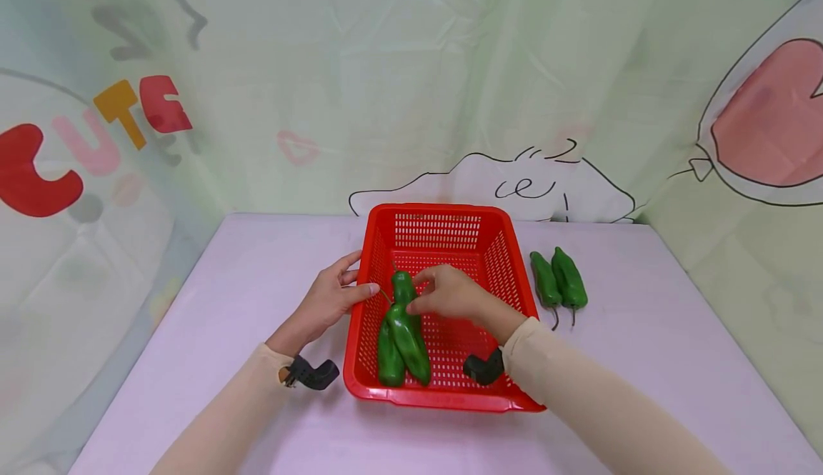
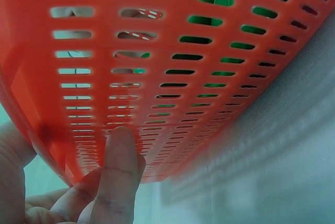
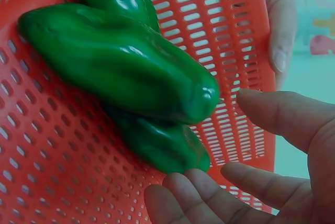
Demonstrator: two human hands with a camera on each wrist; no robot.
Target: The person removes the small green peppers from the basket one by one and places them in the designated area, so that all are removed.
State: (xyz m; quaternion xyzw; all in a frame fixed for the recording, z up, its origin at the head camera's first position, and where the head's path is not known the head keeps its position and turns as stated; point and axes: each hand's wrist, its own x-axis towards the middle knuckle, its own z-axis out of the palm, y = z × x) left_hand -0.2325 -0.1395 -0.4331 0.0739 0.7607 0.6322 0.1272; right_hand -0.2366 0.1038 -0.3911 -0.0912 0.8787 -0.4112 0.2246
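Observation:
Three green peppers (image 1: pixel 408 343) lie bunched along the left side of a red plastic basket (image 1: pixel 444 401), one partly over the others. My left hand (image 1: pixel 331 295) grips the basket's left rim, thumb on top and fingers against the outside wall; the left wrist view shows those fingers (image 2: pixel 120 166) under the slotted side. Inside the basket my right hand (image 1: pixel 453 295) hovers over the peppers. From the right wrist, its thumb and fingers are spread apart, with fingertips (image 3: pixel 180 185) right at the end of the lower pepper (image 3: pixel 162 145) and nothing held between them.
Two more green peppers (image 1: pixel 569 282) lie side by side on the pale table (image 1: pixel 630 361), right of the basket. A printed curtain (image 1: pixel 411 89) hangs behind the table and along both sides. Dark wrist-worn devices (image 1: pixel 315 373) sit at both cuffs.

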